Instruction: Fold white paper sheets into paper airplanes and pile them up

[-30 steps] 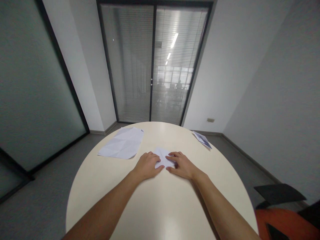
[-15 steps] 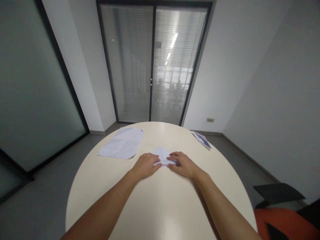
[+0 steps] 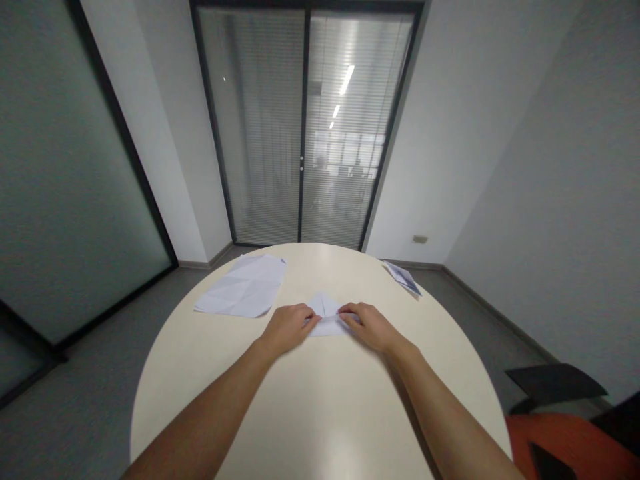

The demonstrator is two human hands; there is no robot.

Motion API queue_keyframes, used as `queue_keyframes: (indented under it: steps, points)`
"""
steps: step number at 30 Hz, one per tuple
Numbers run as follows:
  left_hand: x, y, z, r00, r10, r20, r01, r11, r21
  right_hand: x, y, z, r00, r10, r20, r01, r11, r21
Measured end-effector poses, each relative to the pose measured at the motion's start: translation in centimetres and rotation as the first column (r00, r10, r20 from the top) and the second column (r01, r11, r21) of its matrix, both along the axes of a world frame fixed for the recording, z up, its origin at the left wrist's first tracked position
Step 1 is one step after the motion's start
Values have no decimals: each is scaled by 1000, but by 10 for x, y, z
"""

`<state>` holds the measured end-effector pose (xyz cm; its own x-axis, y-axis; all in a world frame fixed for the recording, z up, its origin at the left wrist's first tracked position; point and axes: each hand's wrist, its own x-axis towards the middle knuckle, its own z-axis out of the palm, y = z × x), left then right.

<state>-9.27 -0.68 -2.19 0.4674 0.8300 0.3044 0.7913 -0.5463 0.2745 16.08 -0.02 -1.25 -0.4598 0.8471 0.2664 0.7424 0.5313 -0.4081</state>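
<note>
A small folded sheet of white paper [image 3: 327, 327] lies on the table between my hands, its far part coming to a point with a crease down the middle. My left hand [image 3: 291, 325] pinches its left side, thumb against fingers. On the right side, my right hand [image 3: 367, 325] grips the paper the same way, thumb and fingertips at a crosswise fold. A strip of the near edge shows below both thumbs. My fingers cover the left and right ends of the paper.
A larger creased white sheet [image 3: 243, 287] lies at the table's back left. A folded paper piece [image 3: 403, 277] sits near the back right edge. The round cream table [image 3: 320, 400] has an orange and black chair [image 3: 565, 440] at its right. Glass doors [image 3: 305, 133] stand beyond.
My thumbs have moved up from the near edge towards my fingers, and both hands now pinch the paper. More of its near strip shows below them.
</note>
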Motion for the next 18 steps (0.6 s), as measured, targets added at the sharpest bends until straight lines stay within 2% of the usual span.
queue_keyframes:
  steps: [6,13,18]
  points:
    - [0,1,-2,999,10,37,-10,1000,14,1,2,-2,999,-41,-35,40,999,-16]
    - [-1,7,-10,997,31,75,-33,999,20,0,4,-4,998,-55,-13,55,998,2]
    - [-2,11,-13,999,-24,30,20,993,117,-1,6,-8,997,-71,22,71,997,20]
